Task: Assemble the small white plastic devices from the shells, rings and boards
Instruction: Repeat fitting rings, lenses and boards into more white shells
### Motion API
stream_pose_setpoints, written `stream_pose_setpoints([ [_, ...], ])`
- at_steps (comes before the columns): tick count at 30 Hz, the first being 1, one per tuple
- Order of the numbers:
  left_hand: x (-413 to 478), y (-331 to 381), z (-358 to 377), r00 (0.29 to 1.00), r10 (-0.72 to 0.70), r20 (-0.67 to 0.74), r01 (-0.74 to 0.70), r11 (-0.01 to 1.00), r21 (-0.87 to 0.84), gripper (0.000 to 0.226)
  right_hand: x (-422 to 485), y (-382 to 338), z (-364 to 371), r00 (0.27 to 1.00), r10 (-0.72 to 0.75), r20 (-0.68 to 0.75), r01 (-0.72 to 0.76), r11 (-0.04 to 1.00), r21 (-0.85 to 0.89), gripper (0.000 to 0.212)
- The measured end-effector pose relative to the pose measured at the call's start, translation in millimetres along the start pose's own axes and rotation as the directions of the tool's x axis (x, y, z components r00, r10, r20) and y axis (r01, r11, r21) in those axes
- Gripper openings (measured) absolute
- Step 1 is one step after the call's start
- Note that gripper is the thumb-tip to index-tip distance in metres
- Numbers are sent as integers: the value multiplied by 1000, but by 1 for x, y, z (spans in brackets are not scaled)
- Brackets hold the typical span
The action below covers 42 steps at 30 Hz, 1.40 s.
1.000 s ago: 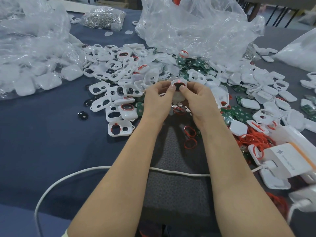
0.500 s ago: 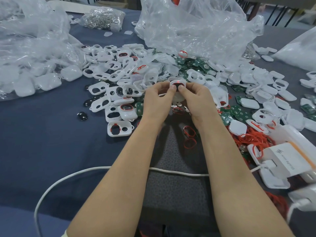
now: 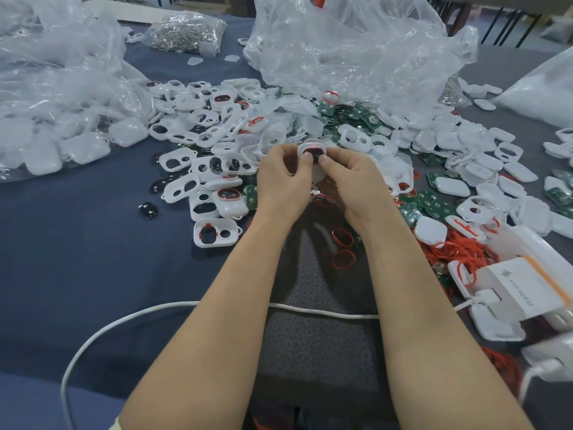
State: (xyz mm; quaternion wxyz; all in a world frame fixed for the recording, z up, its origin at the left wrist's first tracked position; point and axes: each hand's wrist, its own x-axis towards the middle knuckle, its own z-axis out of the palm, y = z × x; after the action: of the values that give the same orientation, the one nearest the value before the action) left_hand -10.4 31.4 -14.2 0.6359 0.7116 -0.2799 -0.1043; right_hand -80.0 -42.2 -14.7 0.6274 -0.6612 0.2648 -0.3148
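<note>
Head view. A small white plastic shell with a red rubber ring in its opening [image 3: 311,148] is held just above the parts pile, mid-way across the dark blue cloth tabletop [image 3: 77,259]. It is pinched from both sides: the left-hand grip [image 3: 283,181] and the right-hand grip [image 3: 356,184] are curled onto it, with the thumb tips on its near rim.

The step is judged to be seating the ring. Pressure should be kept even round the rim, the shell level and the ring untwisted.

- **Big clear plastic bag, left [image 3: 62,119]:** white shells are seen inside.
- **Crumpled clear bag, behind the pile [image 3: 356,57]:** contents cannot be told.
- **Small clear bag, far back [image 3: 186,31]:** silvery metal bits.
- **Unbagged, to the right:** green circuit boards [image 3: 434,209] and loose red rings [image 3: 459,249].
</note>
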Motion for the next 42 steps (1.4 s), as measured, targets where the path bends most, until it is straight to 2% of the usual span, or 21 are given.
stream_pose_setpoints([
  [7,-4,3,-1,1000,-19,21,21,996,-89,9,-2,-3,-3,1000,21,-8,-20,997,80,22],
  [12,-4,4,-2,999,-39,31,42,992,-117,15,-2,-3,-3,1000,23,2,-23,996,85,23],
  [17,-2,2,0,1000,-20,24,21,998,-55,12,0,-3,-3,1000,31,-7,-30,995,95,25],
  [21,0,0,2,1000,-12,14,12,1000,28,19,-1,-1,-1,999,33,19,-33,999,41,23],
  [26,0,-1,2,997,-59,42,59,998,7,23,-1,-1,-2,999,50,1,-50,998,29,25],
  [30,-3,-1,1,997,-56,56,59,997,-57,13,-1,0,-3,997,65,-34,-64,997,48,23],
  [35,0,-1,1,1000,-7,-15,8,998,64,18,-6,-4,1,995,95,13,-96,994,61,19],
  [39,2,3,-8,990,-90,-112,81,993,-84,13,-10,-12,17,994,51,97,-55,998,42,23],
  [42,16,9,-26,979,-109,-174,81,984,-159,29,3,-24,41,998,55,9,-54,998,-41,26],
])
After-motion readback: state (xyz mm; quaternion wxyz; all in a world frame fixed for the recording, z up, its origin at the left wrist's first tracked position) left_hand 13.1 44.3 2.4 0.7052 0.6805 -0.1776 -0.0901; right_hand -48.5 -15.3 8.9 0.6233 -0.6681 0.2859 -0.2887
